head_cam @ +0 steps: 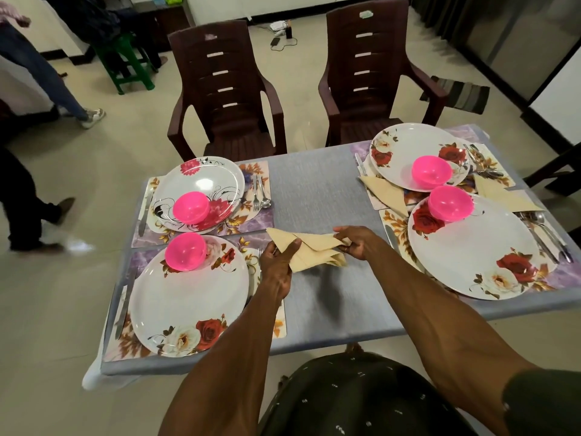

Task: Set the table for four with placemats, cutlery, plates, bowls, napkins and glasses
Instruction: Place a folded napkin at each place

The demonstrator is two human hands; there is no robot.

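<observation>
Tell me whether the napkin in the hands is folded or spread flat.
Folded. The cream napkin shows overlapping triangular layers, pinched by the left hand and the right hand above the table.

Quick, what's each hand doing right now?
Left hand: grips the folded cream cloth napkin at its left end.
Right hand: pinches the napkin's right end.

This is a home dining room. A desk (317,190) under a grey cloth carries floral placemats (256,215), flowered plates (471,247), pink bowls (190,207) and cutlery (261,191) laid as place settings. Two brown plastic armchairs (224,89) stand at its far side on a pale tiled floor (78,190). A green stool (125,64), a dark cabinet (166,17) along the wall and a charger with cables (281,29) on the floor add to the lived-in look.
</observation>
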